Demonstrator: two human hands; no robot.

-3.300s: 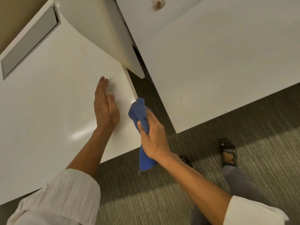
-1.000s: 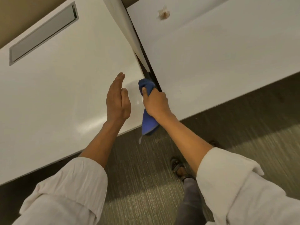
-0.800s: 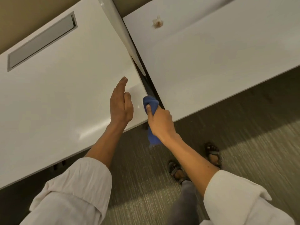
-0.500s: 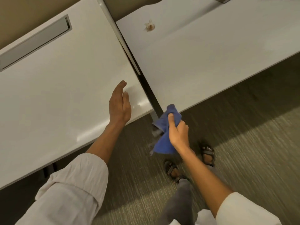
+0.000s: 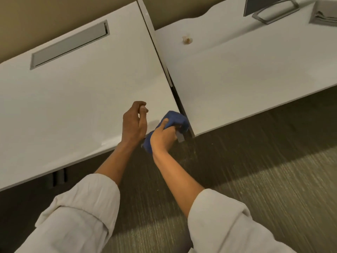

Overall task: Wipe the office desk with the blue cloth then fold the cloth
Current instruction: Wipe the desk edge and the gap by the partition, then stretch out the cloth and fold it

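The blue cloth (image 5: 176, 119) is bunched over the front right corner of the white office desk (image 5: 76, 99). My right hand (image 5: 163, 136) grips it, thumb on top, pressing it against the corner and the gap beside the neighbouring desk. A tail of the cloth hangs below the desk edge behind my wrist. My left hand (image 5: 134, 123) hovers over the desk just left of the cloth. Its fingers are loosely curled and hold nothing.
A second white desk (image 5: 246, 70) adjoins on the right, with a white divider panel (image 5: 151, 31) between them. A grey cable flap (image 5: 70, 44) is set in the left desk. A crumpled scrap (image 5: 187, 40), a monitor stand (image 5: 273, 10) and grey carpet (image 5: 255, 170) are visible.
My right hand brought the cloth back up from below the desk front onto the desk corner. My left hand's fingers went from straight to loosely curled.
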